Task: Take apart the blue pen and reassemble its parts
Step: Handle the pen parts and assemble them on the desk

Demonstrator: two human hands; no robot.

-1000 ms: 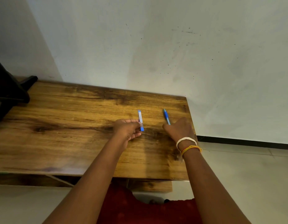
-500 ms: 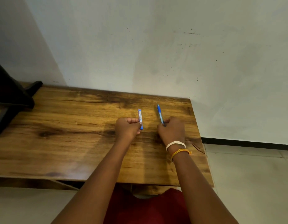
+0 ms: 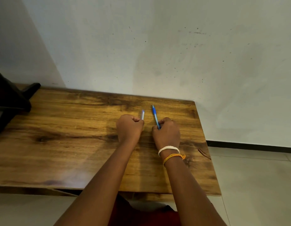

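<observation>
My two hands have drawn closer together over the last second, and both have curled from loose pinches into tight fists. My left hand point(image 3: 129, 128) is closed around the cap point(image 3: 142, 115), a short clear piece with a blue tip that sticks up out of the fist toward the wall (it is blurred, so I cannot make out more of it). A second ago the cap sat lower in my fingers; now only its upper part shows above my thumb. My right hand point(image 3: 166, 133) is closed around the lower end of the pen body point(image 3: 155, 116), whose blue barrel slants up and away from me, tip pointing toward the far edge of the counter point(image 3: 60, 144). That hand was further right a moment ago and has come in toward the middle.

The two pieces are near each other but apart, roughly side by side, not yet lined up end to end. So the pen is already in two parts, and I judge that I am turning to the putting-back. For the cap to go on, one piece has to swing round so their ends face each other. Nothing else of the pen lies loose on the wood that I can see.
</observation>
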